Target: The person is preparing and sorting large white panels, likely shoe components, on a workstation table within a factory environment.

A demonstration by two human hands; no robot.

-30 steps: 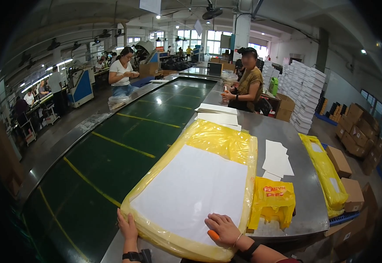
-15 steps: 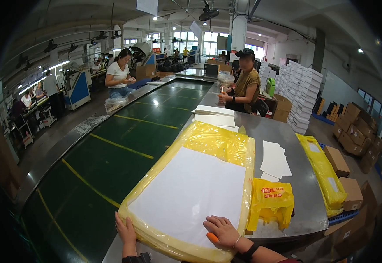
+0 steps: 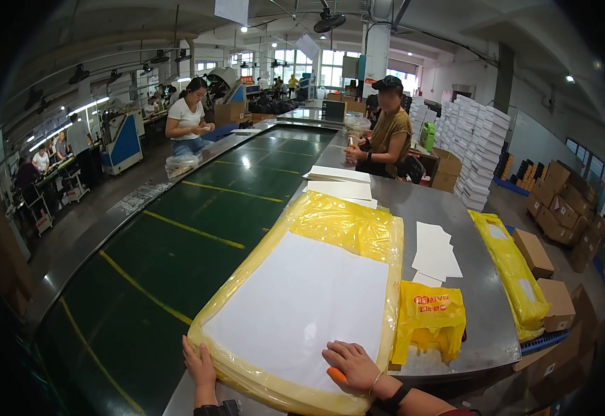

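Note:
A large flat package [image 3: 302, 305] lies before me, wrapped in clear yellowish plastic with a white sheet on top and yellow film at its far end. My left hand [image 3: 200, 366] presses its near left corner, fingers stretched and apart. On the white sheet near the front edge rests my right hand [image 3: 349, 364], fingers curved down. A small orange object [image 3: 337, 375] sticks out from under its palm; the rest of it is hidden, so its kind cannot be told. Beside the package on the right lies a crumpled yellow plastic bag [image 3: 428, 319].
A green conveyor belt [image 3: 170, 256] with yellow stripes runs along the left. White cards [image 3: 435, 253] and stacked sheets [image 3: 340, 182] lie on the metal table [image 3: 486, 326]. Two people stand farther along the belt. Yellow-wrapped packages [image 3: 510, 277] and cartons [image 3: 557, 305] stand right of the table.

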